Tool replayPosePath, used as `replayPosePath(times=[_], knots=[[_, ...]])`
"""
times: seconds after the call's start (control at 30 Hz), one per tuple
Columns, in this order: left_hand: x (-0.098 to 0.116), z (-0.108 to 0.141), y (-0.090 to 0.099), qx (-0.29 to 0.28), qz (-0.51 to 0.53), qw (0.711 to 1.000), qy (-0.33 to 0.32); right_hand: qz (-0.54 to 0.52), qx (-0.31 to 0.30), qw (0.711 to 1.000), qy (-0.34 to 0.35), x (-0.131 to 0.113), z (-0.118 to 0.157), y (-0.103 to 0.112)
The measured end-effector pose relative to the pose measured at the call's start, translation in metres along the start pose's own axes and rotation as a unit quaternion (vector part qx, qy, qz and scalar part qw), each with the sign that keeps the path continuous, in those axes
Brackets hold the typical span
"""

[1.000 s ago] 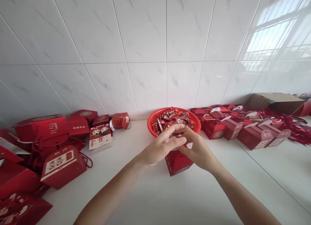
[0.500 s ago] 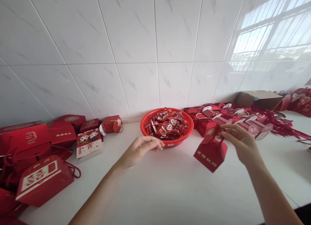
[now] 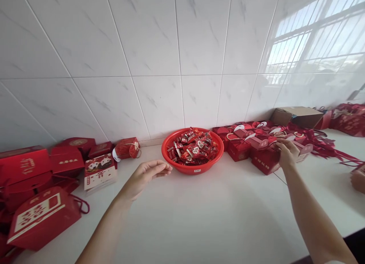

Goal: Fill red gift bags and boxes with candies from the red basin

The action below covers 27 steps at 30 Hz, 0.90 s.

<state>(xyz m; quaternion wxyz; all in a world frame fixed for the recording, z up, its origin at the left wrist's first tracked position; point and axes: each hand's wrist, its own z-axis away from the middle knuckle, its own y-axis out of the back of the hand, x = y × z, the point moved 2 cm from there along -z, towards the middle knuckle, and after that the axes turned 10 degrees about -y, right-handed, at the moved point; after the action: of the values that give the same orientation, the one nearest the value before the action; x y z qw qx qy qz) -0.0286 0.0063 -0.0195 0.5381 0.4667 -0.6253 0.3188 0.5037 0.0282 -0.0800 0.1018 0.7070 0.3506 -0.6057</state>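
At the right, my right hand (image 3: 288,151) pinches the top of a small red gift box (image 3: 265,160), which stands at the front of a group of red boxes (image 3: 238,149). My left hand (image 3: 151,172) hovers over the white table, fingers closed together, just left of a red plastic basket (image 3: 194,169). Nothing shows in its fingers. Wrapped red candies (image 3: 196,148) fill the basket.
Red boxes (image 3: 45,216) crowd the left side, with a panda-printed box (image 3: 100,172) beside them. A small round-ended box (image 3: 127,148) is near the tiled wall. Cardboard box (image 3: 298,115) at the back right; another person's hand (image 3: 357,180) at the right edge.
My right hand has carried the red box right and back, from above the table to the group of boxes. My left hand has moved left, away from the basket. Another person's hand has appeared.
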Motion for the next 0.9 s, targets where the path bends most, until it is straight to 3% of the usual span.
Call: replayPosePath(times=[0.07, 0.17, 0.3, 0.43, 0.63, 0.8, 0.9], knots=[[-0.001, 0.001, 0.001, 0.003, -0.003, 1.0, 0.002, 0.02, 0.037, 0.999, -0.002, 0.005, -0.001, -0.002], [-0.003, 0.004, 0.005, 0.006, -0.01, 1.0, 0.002, 0.141, 0.078, 0.986, 0.034, 0.006, 0.006, -0.003], [-0.006, 0.006, 0.011, 0.007, -0.021, 1.0, 0.006, 0.34, 0.068, 0.93, 0.125, 0.008, 0.027, 0.004], [-0.007, 0.005, 0.015, 0.011, -0.023, 1.0, 0.003, 0.459, 0.016, 0.875, 0.153, 0.027, 0.045, 0.02], [-0.006, 0.003, 0.015, -0.004, -0.032, 0.999, 0.001, 0.498, -0.02, 0.849, 0.177, 0.053, 0.051, 0.027], [-0.006, 0.005, 0.012, -0.027, -0.051, 0.998, 0.005, 0.51, -0.003, 0.842, 0.174, 0.053, 0.058, 0.009], [-0.005, 0.006, 0.011, -0.031, -0.057, 0.998, 0.004, 0.517, -0.006, 0.836, 0.181, 0.052, 0.057, 0.012]])
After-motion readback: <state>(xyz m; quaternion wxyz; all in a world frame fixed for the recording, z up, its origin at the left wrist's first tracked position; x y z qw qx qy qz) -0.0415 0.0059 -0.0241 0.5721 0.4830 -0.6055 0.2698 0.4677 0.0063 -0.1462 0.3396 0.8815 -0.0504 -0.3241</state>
